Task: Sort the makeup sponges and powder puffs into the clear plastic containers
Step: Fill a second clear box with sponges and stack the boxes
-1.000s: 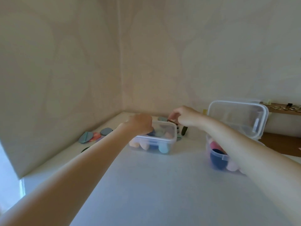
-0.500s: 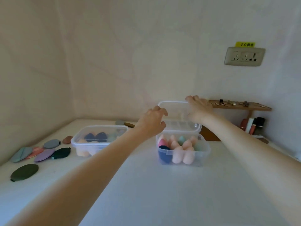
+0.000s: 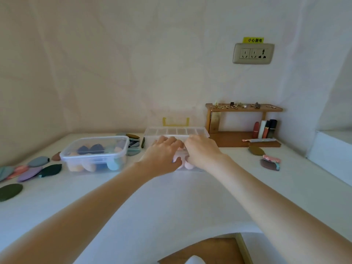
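Observation:
A clear lidded container [image 3: 177, 131] stands at the middle of the white table, its lid lying down over it. My left hand [image 3: 162, 155] and my right hand [image 3: 202, 151] both grip its front edge, fingers on the lid and thumbs on the front wall. A pale pink sponge [image 3: 188, 165] shows through the wall between my thumbs. To the left stands an open clear container [image 3: 95, 139] with egg-shaped sponges [image 3: 112, 164] and dark blue puffs [image 3: 90, 149] inside.
Flat puffs [image 3: 28, 173] lie in a row at the left, one dark green [image 3: 10, 191] nearest. More puffs [image 3: 133, 143] sit behind the containers and at the right [image 3: 269, 163]. A wooden shelf [image 3: 243, 108] with lipsticks [image 3: 264, 128] stands at the back right.
The raised lid of the right container has come down flat. Both hands moved from the left container to this one and now hold its front.

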The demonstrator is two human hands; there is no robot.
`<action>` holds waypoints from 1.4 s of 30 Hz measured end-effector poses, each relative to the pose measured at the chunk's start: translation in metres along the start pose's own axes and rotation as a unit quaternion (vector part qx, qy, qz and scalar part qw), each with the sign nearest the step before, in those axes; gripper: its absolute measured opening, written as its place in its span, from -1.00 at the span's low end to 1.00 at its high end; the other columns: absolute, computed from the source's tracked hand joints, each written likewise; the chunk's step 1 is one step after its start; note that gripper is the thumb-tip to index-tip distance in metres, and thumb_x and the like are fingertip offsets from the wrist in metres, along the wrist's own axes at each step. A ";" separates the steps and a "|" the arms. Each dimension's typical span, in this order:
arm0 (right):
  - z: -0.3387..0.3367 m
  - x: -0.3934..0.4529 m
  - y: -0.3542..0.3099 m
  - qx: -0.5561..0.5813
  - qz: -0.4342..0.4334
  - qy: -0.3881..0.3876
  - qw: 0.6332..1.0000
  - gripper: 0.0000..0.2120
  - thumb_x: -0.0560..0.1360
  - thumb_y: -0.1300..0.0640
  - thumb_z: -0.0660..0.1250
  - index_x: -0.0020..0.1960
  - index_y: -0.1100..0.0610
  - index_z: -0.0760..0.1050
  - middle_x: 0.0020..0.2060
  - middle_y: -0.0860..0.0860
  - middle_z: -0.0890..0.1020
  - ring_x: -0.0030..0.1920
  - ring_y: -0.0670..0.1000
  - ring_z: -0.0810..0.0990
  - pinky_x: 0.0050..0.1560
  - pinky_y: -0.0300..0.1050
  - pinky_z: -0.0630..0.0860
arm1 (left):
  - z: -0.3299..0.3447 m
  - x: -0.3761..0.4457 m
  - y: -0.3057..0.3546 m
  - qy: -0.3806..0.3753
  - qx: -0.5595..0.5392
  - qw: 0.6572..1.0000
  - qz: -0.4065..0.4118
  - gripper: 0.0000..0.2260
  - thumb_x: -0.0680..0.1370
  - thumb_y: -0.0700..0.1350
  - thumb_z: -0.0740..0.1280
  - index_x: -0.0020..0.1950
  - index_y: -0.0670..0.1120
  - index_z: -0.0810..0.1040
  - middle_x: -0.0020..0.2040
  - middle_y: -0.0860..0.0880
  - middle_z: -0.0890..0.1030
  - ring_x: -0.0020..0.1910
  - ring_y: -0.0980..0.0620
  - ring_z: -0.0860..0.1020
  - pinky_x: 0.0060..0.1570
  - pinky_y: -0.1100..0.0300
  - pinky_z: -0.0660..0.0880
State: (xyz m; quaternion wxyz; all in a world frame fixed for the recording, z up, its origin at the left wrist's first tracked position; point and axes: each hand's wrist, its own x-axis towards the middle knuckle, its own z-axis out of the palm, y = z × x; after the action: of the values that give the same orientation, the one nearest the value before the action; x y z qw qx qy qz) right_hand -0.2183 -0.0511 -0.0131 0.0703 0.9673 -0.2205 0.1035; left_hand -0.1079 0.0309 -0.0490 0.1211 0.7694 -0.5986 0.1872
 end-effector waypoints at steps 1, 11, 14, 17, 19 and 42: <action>0.000 -0.003 -0.002 0.005 -0.004 -0.016 1.000 -0.73 0.47 0.16 0.32 0.15 0.21 0.49 0.13 0.14 0.49 0.19 0.20 0.46 -0.10 -0.07 0.32 | 0.000 -0.006 0.000 -0.027 -0.015 0.999 -0.008 -0.63 0.51 -0.04 0.25 0.29 -0.10 0.42 0.24 -0.05 0.49 0.23 -0.11 0.42 0.22 0.12 0.35; 0.000 -0.002 0.025 0.112 0.019 -0.046 0.993 -0.96 0.42 0.25 0.36 -0.14 0.15 0.51 0.02 0.08 0.56 0.05 0.12 0.51 -0.02 -0.07 0.46 | -0.021 0.004 -0.006 -0.107 -0.063 0.990 -0.059 -0.74 0.52 -0.09 0.33 0.17 -0.14 0.50 0.18 -0.08 0.50 0.13 -0.06 0.51 0.13 0.14 0.43; 0.004 -0.001 0.022 0.085 0.017 -0.037 0.996 -0.76 0.43 0.29 0.32 -0.31 0.08 0.33 -0.05 0.06 0.46 0.00 0.10 0.45 -0.12 -0.12 0.35 | -0.022 0.008 -0.002 -0.110 0.010 0.993 -0.048 -0.71 0.51 -0.06 0.34 0.17 -0.14 0.46 0.17 -0.07 0.46 0.10 -0.06 0.50 -0.03 0.21 0.38; 0.011 0.003 0.016 0.021 0.004 0.006 1.000 -0.89 0.50 0.31 0.24 -0.01 0.21 0.49 0.08 0.14 0.50 0.15 0.15 0.46 -0.04 -0.05 0.40 | -0.018 0.009 0.001 -0.087 0.066 0.993 -0.050 -0.67 0.51 -0.03 0.34 0.19 -0.16 0.42 0.17 -0.07 0.44 0.11 -0.06 0.49 -0.12 0.19 0.33; 0.014 0.004 0.013 -0.011 0.005 0.016 1.000 -0.79 0.52 0.31 0.21 0.13 0.24 0.49 0.15 0.14 0.50 0.21 0.15 0.44 0.03 -0.05 0.42 | -0.015 0.010 0.002 -0.070 0.069 0.994 -0.057 -0.67 0.51 -0.02 0.35 0.18 -0.15 0.42 0.16 -0.07 0.44 0.10 -0.06 0.49 -0.13 0.18 0.35; -0.048 0.066 -0.099 0.030 -0.084 0.141 0.986 -0.75 0.46 0.31 0.29 0.14 0.24 0.43 0.13 0.17 0.47 0.17 0.18 0.45 -0.12 -0.07 0.32 | -0.112 -0.045 -0.099 0.030 0.078 0.979 -0.188 -0.68 0.45 -0.03 0.37 0.14 -0.09 0.42 0.13 -0.03 0.44 0.11 -0.03 0.42 -0.06 0.09 0.44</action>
State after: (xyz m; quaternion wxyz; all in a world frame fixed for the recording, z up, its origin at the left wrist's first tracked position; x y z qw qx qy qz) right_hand -0.1248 0.0185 0.0393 0.0798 0.9597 -0.1233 0.2395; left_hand -0.0378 0.1416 0.0356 0.1117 0.8694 -0.4227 0.2301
